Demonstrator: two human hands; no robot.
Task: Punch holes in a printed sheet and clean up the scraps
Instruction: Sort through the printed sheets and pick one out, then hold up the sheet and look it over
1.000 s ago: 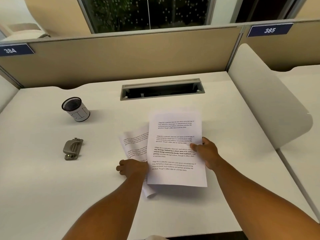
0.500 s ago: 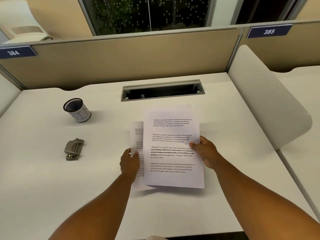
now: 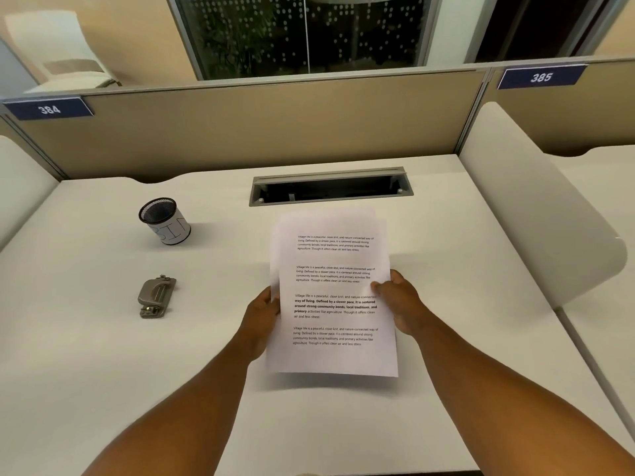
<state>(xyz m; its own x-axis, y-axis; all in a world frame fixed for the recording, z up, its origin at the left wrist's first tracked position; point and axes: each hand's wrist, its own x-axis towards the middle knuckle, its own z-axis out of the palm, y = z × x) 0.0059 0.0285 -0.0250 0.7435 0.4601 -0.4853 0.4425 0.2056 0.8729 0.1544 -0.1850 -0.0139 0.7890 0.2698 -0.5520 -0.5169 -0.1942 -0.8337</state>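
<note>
Printed sheets (image 3: pixel 333 290) held stacked above the tabletop (image 3: pixel 86 355), pinched at the edges by left hand (image 3: pixel 263 309) and right hand (image 3: pixel 400 298). Unpunched as yet; hole punch (image 3: pixel 156 296) untouched at left, well apart. Punching and scrap cleanup all remaining.

Open desk (image 3: pixel 86 355) leftward; only hole punch (image 3: pixel 156 297) and, seemingly, mesh cup (image 3: pixel 165 220).

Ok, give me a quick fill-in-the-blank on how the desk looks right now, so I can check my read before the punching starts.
1. Both hands, left hand and right hand, hold the printed ____.
2. The hole punch lies on the desk, to the ____ of the sheets.
3. The mesh cup stands farther from the person than the ____.
4. The nameplate on the left reads ____.

Missing words: sheets; left; hole punch; 384
</note>
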